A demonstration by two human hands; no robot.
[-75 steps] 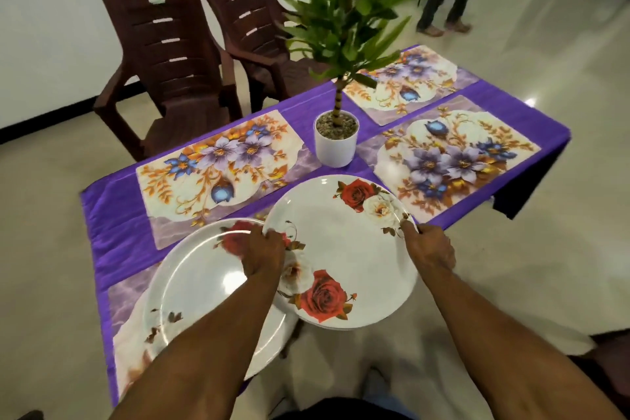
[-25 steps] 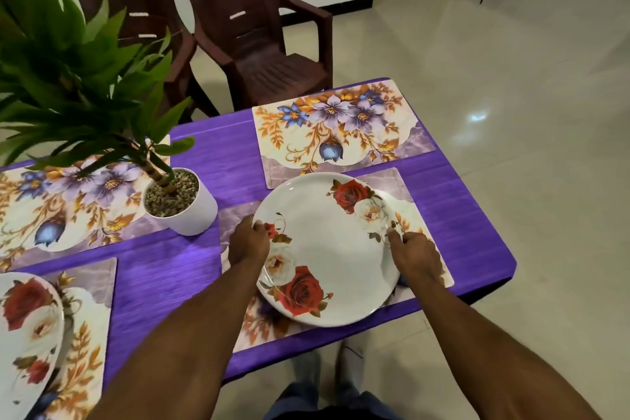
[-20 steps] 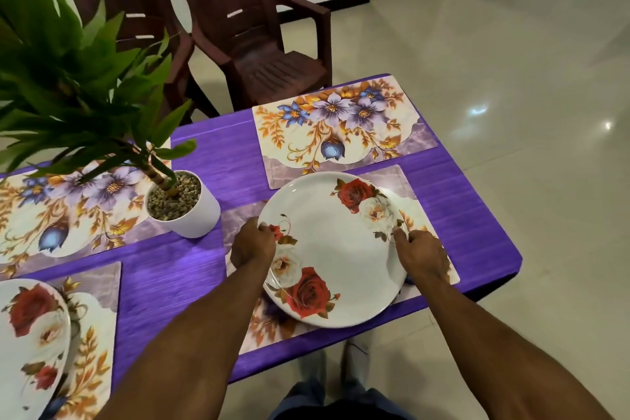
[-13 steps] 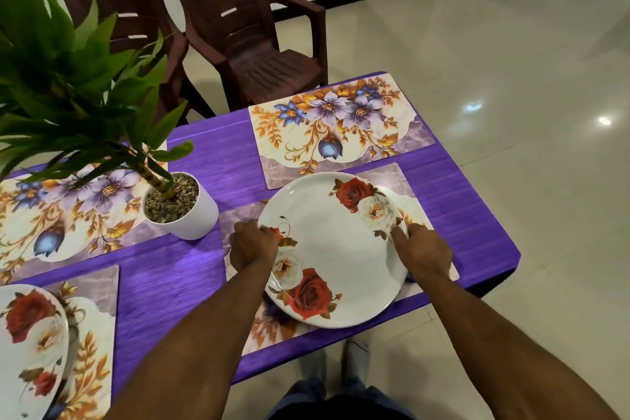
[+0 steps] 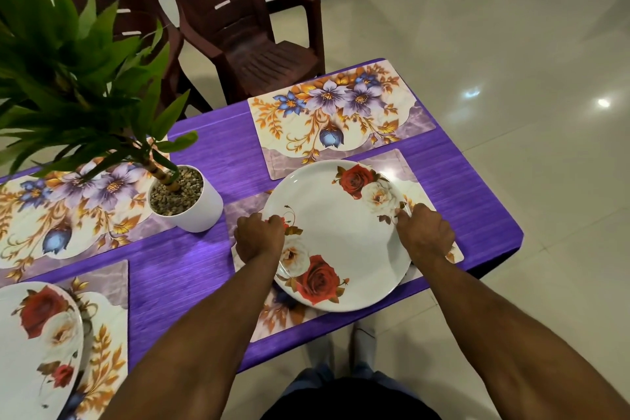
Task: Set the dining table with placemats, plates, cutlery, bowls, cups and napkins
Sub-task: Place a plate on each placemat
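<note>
Head view, two hands, left hand [image 5: 259,236] and right hand [image 5: 424,232] gripping one rose plate [image 5: 341,235], second plate [image 5: 34,351] left, four placemats, two chairs.

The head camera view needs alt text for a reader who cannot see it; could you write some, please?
Both hands, left and right, grip a rose-patterned plate over a floral placemat on a purple table.

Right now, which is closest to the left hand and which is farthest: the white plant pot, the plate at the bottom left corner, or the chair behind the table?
From the left hand:
1. White plant pot, just to its left.
2. Corner plate, lower left.
3. Chair, beyond the table's far edge.
</note>
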